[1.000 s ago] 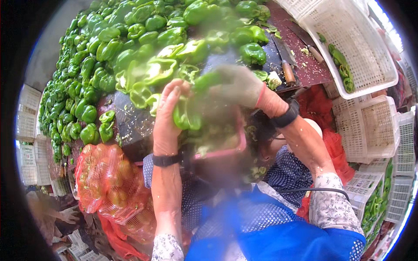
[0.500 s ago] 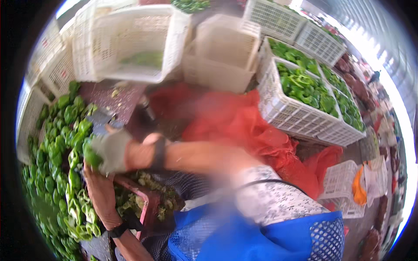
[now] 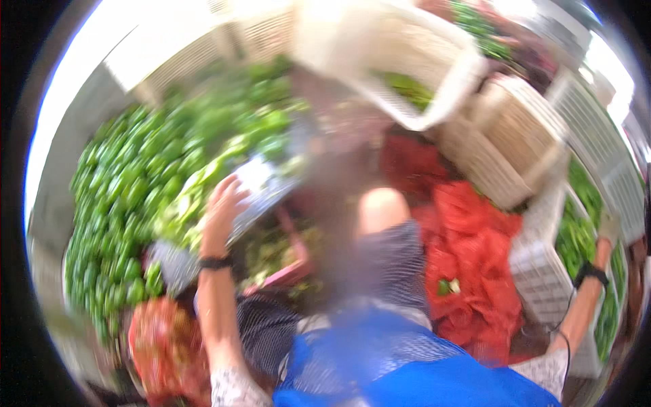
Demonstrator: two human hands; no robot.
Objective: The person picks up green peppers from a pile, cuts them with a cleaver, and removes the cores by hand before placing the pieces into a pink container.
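My bare left hand point(image 3: 224, 203), with a black band on its wrist, hovers at the edge of a large heap of green peppers point(image 3: 129, 197). Its fingers are apart and nothing shows in them. Beside them lie paler, cut peppers point(image 3: 186, 203) and a shiny bluish flat surface point(image 3: 261, 180). Far to the right, my right hand point(image 3: 609, 227) wears a pale glove and reaches over a white crate point(image 3: 542, 264) of green peppers point(image 3: 573, 234). Blur and the small size hide whether its fingers hold anything.
A pink-edged container point(image 3: 298, 254) with vegetable scraps stands by my knees. Red mesh sacking point(image 3: 468, 264) lies to the right, with a small green piece on it. White crates point(image 3: 461, 74) stand at the back. A filled red mesh bag point(image 3: 169, 346) sits lower left.
My view has swung left. My gloved right hand, earlier at the pepper heap with a green pepper, is now out at the right-hand crate. My left hand has lifted off the peppers, fingers spread.
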